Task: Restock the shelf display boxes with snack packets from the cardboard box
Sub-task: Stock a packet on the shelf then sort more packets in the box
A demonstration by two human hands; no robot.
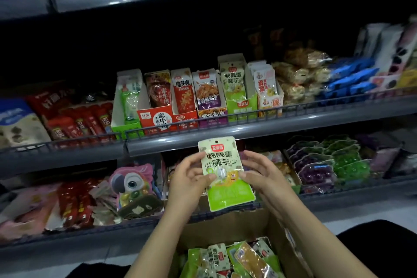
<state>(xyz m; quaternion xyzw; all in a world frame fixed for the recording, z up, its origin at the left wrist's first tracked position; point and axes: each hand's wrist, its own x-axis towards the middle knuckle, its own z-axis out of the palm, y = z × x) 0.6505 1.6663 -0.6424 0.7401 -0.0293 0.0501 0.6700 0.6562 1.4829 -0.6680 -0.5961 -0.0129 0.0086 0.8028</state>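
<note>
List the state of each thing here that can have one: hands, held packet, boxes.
Left hand: grips the packet's left edge.
Right hand: holds its right edge.
Green-and-cream snack packet: sealed, upright, held above the carton.
Brown cardboard box: open, packets inside.
Matching green display box: open-fronted, holds packets.

A pale green snack packet (223,174) with a bright green lower half is held upright, front facing the camera, above the cardboard box (228,225); the open box below holds a loose heap of similar green packets (228,259); on the middle shelf (248,130), near its front edge, a matching green display box (241,106) stands among a row of display boxes (191,117), holding upright packets of the same kind.
</note>
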